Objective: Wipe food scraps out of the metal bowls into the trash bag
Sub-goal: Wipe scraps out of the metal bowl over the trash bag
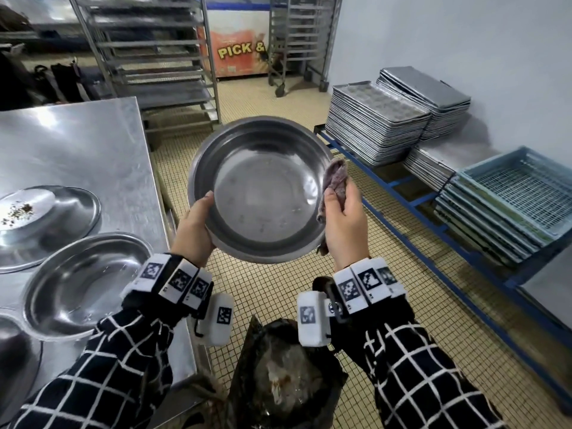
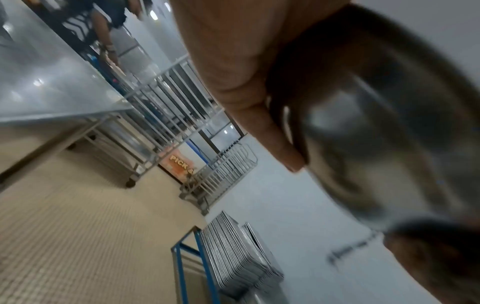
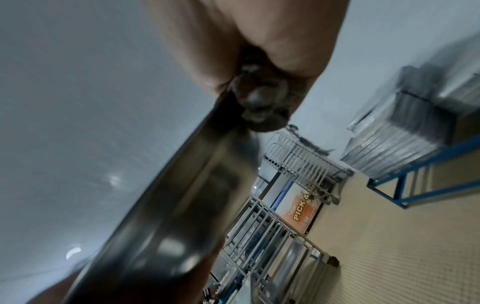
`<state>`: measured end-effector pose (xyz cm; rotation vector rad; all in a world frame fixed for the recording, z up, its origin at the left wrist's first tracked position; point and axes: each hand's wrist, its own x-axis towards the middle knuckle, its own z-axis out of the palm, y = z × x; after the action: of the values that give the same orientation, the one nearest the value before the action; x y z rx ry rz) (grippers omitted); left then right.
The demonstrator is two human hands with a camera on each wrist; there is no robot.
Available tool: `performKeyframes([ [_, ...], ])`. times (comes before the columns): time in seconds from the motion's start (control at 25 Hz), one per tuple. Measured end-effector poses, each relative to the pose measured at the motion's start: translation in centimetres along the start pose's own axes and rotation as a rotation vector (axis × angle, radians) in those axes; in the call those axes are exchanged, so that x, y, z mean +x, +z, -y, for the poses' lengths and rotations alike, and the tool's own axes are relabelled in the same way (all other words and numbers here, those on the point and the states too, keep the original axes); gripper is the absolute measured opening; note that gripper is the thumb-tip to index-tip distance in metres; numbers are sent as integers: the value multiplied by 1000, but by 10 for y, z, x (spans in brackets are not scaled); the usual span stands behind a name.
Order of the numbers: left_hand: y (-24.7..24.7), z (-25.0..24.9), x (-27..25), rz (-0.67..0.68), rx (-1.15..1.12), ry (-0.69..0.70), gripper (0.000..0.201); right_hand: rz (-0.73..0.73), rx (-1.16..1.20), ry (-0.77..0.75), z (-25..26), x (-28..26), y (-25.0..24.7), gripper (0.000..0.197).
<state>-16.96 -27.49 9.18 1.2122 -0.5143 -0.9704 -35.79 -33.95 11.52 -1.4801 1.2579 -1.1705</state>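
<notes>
- Fingers of the left hand [image 1: 193,226] curl round the left rim of the metal bowl [image 1: 261,190], thumb lying over the inside edge, so the hand grips the bowl.
- Fingers of the right hand [image 1: 345,224] are closed on a crumpled purple-grey cloth [image 1: 335,178], which they press against the bowl's right inner wall and rim.
- That bowl is held in the air, tilted so its open face turns toward the person; its inside looks almost clean, with only a few small specks.
- Below the bowl and between the two checked sleeves, the black trash bag [image 1: 284,370] stands open on the tiled floor [image 1: 278,292], with pale scraps inside.
- On the steel tabletop [image 1: 77,140] to the left lie more bowls: an upturned bowl [image 1: 46,221] with crumbs on its base, and nearer the person an upright bowl [image 1: 85,281].
- In the left wrist view the thumb [image 2: 270,131] lies along the blurred bowl rim; the right wrist view shows the cloth bunched at the rim under the hand.
- Stacked metal trays [image 1: 377,119] and blue plastic crates [image 1: 513,193] rest on a blue rack [image 1: 411,193] along the right wall.
</notes>
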Motion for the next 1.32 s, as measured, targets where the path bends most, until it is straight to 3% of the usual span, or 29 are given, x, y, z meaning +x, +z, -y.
performKeyframes([
  [0.08, 13, 4, -6, 2, 9, -63, 29, -113, 36, -34, -7, -6, 9, 44],
  [0.12, 16, 6, -8, 66, 40, -122, 34, -141, 63, -29, -10, -8, 14, 44],
  [0.24, 10, 7, -7, 299, 286, -111, 52, -75, 75, 45, -18, -10, 14, 45],
  [0.32, -3, 0, -1, 337, 230, -67, 68, -10, 43, 78, -21, -5, 4, 44],
  [0.36, -10, -4, 4, 331, 165, -67, 70, 27, 10, 76, -22, 0, -3, 41],
  [0.44, -20, -11, 10, 298, 78, -76, 52, 135, -54, 60, -21, 7, -14, 35],
  [0.56, -15, -13, 10, 134, 124, -61, 30, 200, -26, 59, -23, 11, -14, 31],
  [0.72, 5, -6, 3, -36, 276, 12, 31, 274, -18, 213, -44, 1, 0, 26],
  [0.8, 7, -7, 3, -33, 345, 71, 31, 347, -97, 254, -56, -2, -1, 28],
  [0.96, 7, -11, 2, 54, 551, 205, 45, 282, -346, 48, -56, 17, -12, 26],
  [1.16, 14, 5, -2, 119, 565, 142, 29, 247, -542, -293, -45, 39, 11, 35],
  [1.32, 22, 12, 1, 142, 534, 105, 40, 485, -774, -341, -77, 26, 26, 28],
])
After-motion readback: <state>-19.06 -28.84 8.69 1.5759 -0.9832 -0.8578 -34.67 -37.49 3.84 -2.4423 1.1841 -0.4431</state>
